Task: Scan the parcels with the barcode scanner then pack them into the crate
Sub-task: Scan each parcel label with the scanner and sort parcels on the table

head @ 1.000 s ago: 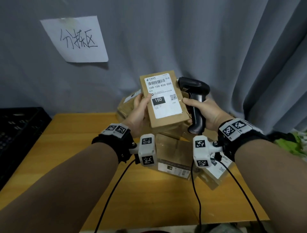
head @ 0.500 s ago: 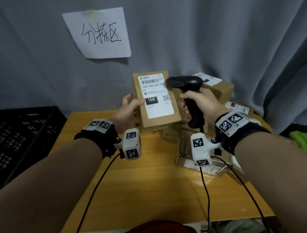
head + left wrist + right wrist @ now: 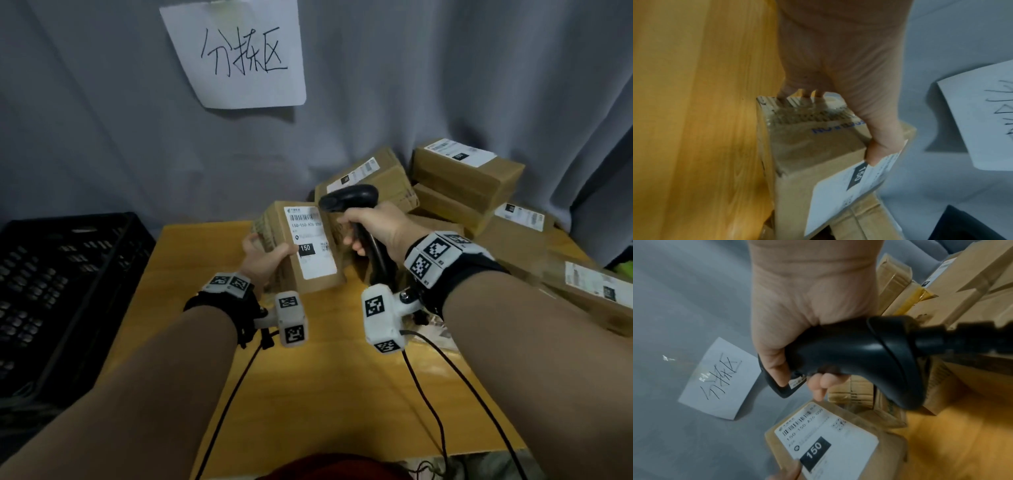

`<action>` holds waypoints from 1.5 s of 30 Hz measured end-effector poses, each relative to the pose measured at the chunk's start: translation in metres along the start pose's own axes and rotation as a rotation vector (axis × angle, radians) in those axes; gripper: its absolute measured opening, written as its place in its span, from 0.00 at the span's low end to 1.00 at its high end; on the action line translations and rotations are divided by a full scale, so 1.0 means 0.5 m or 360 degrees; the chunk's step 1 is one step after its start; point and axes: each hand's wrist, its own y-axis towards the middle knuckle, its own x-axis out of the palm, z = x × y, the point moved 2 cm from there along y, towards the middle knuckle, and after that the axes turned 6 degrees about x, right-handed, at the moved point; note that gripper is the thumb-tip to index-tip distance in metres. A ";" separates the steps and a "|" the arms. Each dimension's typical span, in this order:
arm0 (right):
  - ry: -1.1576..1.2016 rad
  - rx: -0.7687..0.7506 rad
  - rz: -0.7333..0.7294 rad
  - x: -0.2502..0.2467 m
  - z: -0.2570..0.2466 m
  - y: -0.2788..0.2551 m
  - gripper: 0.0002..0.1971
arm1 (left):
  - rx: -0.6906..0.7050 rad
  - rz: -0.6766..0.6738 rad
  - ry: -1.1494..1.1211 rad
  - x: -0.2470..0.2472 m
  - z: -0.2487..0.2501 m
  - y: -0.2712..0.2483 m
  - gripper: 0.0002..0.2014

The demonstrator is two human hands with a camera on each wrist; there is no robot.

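Note:
My left hand [image 3: 265,258] grips a small cardboard parcel [image 3: 310,270] above the wooden table [image 3: 308,394], thumb on its white label marked 150, fingers behind it. The same parcel [image 3: 818,162] fills the left wrist view and shows label-up in the right wrist view as parcel [image 3: 830,441]. My right hand [image 3: 371,229] holds the black barcode scanner [image 3: 349,200] by its handle, head pointing left just over the parcel's barcode. In the right wrist view the scanner [image 3: 859,350] sits in my curled fingers. A black plastic crate [image 3: 65,291] stands left of the table.
Several labelled cardboard parcels [image 3: 466,178] are piled at the table's back right, one more [image 3: 596,298] at the right edge. A grey curtain with a handwritten paper sign [image 3: 239,54] hangs behind. Wrist-camera cables [image 3: 442,411] trail across the table toward me.
Both hands have dropped lower and moved left toward the crate, carrying parcel and scanner. The view has swung left, showing more of the crate and the parcel pile.

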 end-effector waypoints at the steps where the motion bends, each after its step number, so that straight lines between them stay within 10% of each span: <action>1: -0.0008 0.0038 -0.0004 0.008 0.011 0.004 0.08 | -0.0033 -0.0002 0.0004 0.002 -0.014 0.004 0.46; 45: -0.0147 0.0133 0.0132 -0.031 0.077 -0.026 0.06 | -0.0160 -0.0193 0.0173 0.060 -0.094 0.033 0.46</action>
